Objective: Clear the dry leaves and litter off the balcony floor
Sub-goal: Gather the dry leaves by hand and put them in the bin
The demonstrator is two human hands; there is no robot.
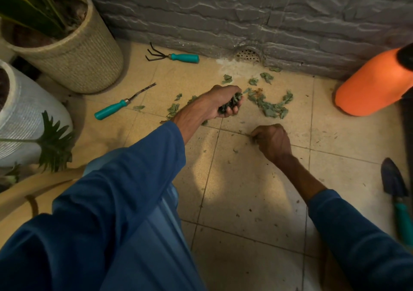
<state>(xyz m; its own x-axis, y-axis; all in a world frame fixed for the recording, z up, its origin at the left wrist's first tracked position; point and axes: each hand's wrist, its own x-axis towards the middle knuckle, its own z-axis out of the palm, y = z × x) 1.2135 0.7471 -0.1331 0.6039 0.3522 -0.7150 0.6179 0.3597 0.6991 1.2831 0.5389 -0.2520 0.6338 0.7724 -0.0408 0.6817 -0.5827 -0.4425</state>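
Note:
Dry grey-green leaves lie scattered on the beige tiled floor near the grey stone wall. My left hand is cupped palm-up and grips a bunch of leaves. My right hand is low on the floor with fingers curled, pinching a small scrap at a tile joint. More loose leaves lie just left of my left hand, and a few lie close to the wall drain. Fine crumbs dot the tiles.
A hand rake and a teal-handled weeder lie at the left. A woven planter and a white pot stand far left. An orange sprayer lies right; a trowel lies at the right edge. A drain grate sits in the wall.

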